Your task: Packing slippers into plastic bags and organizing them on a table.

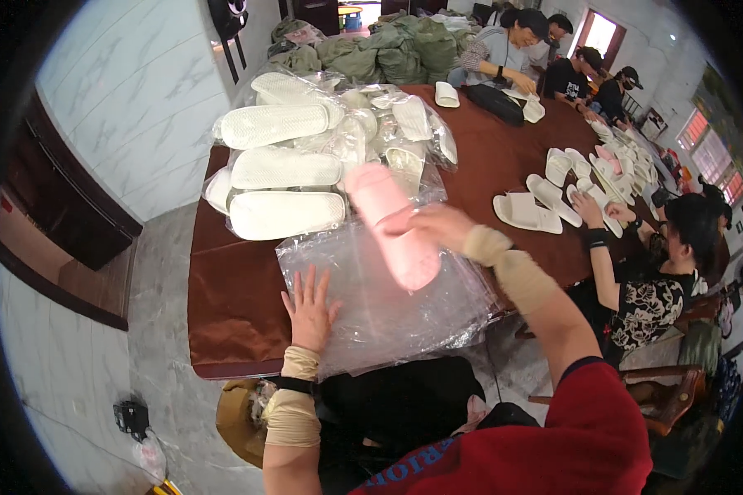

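My right hand (442, 227) is closed round the strap of a pink slide slipper (409, 257), which hangs tilted over the table's near side and is a little blurred. Beneath it lie clear plastic bags (363, 326), spread flat at the near edge. My left hand (309, 309) rests with fingers spread at the left border of those bags, holding nothing. Just beyond, white slippers (287, 216) in clear plastic are piled up, several of them sole upward. The toe end of the pink slipper overlaps this pile in the view.
The table wears a brown cover (231, 305). Loose white slippers (528, 212) lie on its right half, where a co-worker (652, 289) handles one. More people sit along the far right side. Green sacks (396, 54) are heaped behind the table. A cardboard box (241, 417) stands below the near edge.
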The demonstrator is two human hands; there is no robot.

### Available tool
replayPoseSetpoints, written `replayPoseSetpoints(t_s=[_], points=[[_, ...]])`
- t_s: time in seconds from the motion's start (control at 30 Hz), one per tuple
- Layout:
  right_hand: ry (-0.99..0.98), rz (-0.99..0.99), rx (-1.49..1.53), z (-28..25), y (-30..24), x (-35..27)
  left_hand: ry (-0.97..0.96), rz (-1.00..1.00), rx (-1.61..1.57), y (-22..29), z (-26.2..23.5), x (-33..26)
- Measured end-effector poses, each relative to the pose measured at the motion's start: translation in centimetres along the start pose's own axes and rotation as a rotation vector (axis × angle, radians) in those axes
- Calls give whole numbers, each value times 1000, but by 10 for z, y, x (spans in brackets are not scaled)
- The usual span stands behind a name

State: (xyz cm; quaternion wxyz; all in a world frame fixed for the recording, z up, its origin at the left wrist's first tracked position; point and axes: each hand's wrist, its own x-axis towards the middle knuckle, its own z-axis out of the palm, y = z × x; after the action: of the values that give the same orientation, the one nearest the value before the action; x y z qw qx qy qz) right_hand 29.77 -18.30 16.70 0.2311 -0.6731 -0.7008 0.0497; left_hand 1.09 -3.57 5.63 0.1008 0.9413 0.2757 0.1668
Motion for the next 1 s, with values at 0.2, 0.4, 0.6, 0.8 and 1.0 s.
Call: replayPoseSetpoints(t_s=[0.2, 0.4, 0.6, 0.8, 1.0], points=[[30, 183, -353, -98, 91, -45, -67, 93, 112, 1, 22, -10], [20, 606, -665, -34, 172, 6, -94, 65, 144, 0, 27, -5], [27, 674, -598, 29, 222, 79, -142, 36, 158, 5, 29, -4], [601, 713, -592, -13, 264, 103, -162, 49, 154, 11, 33, 1], [487, 607, -529, -152, 178, 134, -143, 29, 143, 6, 28, -5]])
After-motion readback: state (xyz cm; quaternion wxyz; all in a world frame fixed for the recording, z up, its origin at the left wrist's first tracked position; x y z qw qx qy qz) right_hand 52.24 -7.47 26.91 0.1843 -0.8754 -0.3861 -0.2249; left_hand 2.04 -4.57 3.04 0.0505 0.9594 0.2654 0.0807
